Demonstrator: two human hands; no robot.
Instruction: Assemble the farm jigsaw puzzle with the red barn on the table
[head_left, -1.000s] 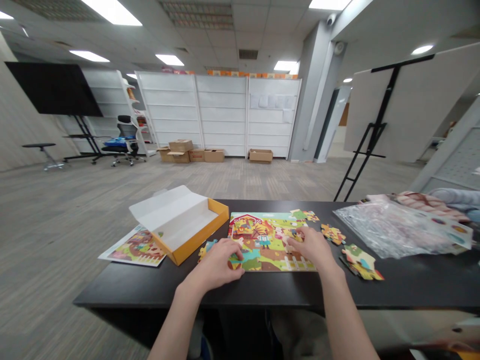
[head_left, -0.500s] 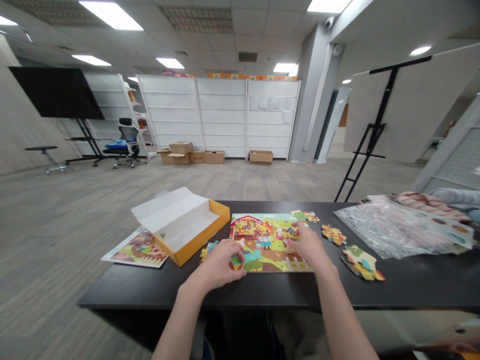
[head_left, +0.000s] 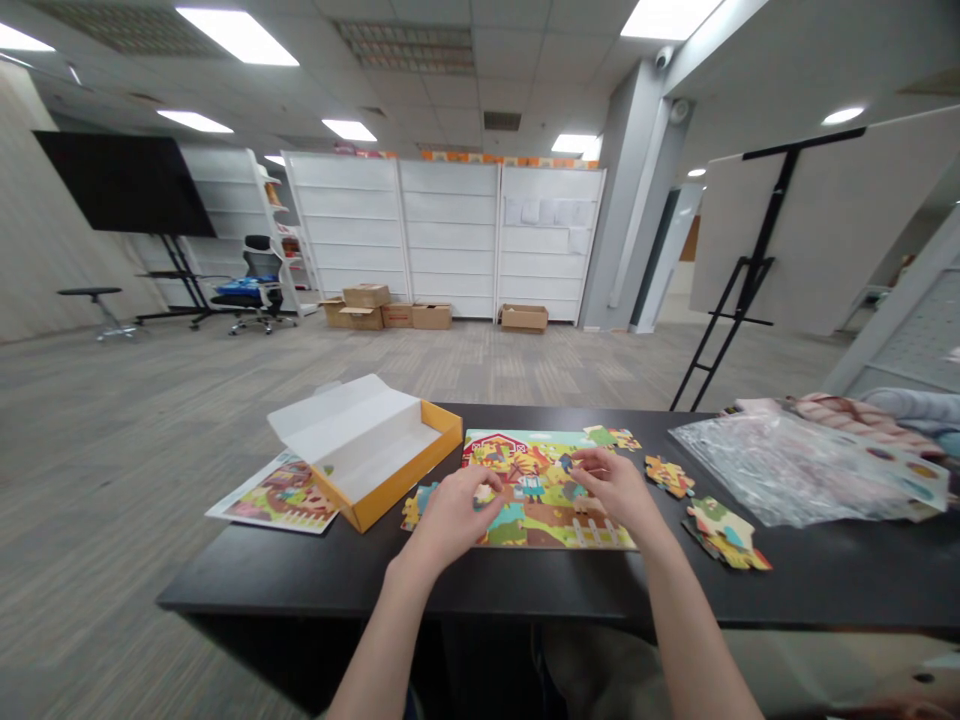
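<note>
A colourful farm-scene puzzle [head_left: 544, 533] with a red barn and a white fence lies on the black table. Over its left part is my left hand [head_left: 465, 508], fingers curled and apart, with nothing visible between them. My right hand [head_left: 611, 484] is over the right part, thumb and fingertips near a small dark-blue patch; whether it holds a piece is too small to tell. Loose puzzle pieces [head_left: 669, 477] lie to the right of the puzzle, with a stack of pieces [head_left: 726, 532] nearer the front. More pieces [head_left: 411, 508] show beside my left hand.
An open yellow box [head_left: 409, 463] with white flaps stands at the left, overlapping a printed picture sheet [head_left: 281, 497]. Clear plastic bags [head_left: 780, 462] and bundled yarn-like coils [head_left: 855, 415] lie at the right. Beyond the table stands a black easel frame [head_left: 750, 275].
My left hand has moved up and right, off the puzzle's lower-left edge. My right hand's fingertips have shifted slightly left and drawn closer together. The view has moved slightly.
</note>
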